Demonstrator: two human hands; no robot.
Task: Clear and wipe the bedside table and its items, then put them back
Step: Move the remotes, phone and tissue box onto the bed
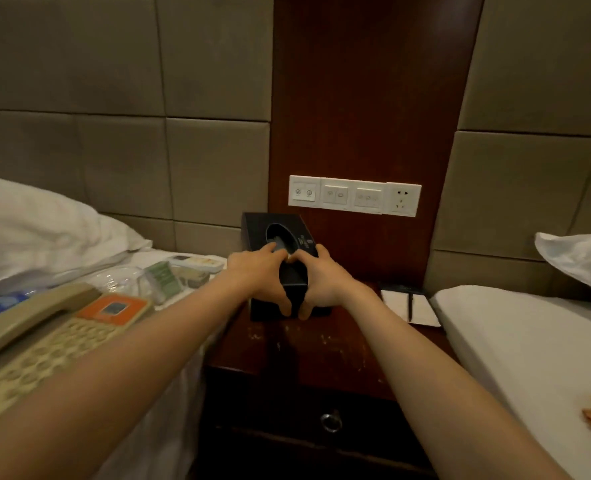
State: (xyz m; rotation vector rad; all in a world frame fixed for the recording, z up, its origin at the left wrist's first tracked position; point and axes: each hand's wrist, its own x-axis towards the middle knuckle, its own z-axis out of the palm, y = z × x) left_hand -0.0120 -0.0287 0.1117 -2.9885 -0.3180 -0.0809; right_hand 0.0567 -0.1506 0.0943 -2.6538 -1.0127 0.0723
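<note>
My left hand and right hand grip the tissue box; I should keep it flat, clear of the notepad at 3 o'clock.

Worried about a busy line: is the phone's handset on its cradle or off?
On. The handset lies seated in the cradle of the phone, which rests on the bed.

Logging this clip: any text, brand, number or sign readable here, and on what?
No text reads clearly.
Black cardboard tissue box: small pale print on top, too small to read.
White wall switch panel: symbols only, blurred.
Beige desk telephone, orange label: blurred.
Green packet: print blurred.
</note>
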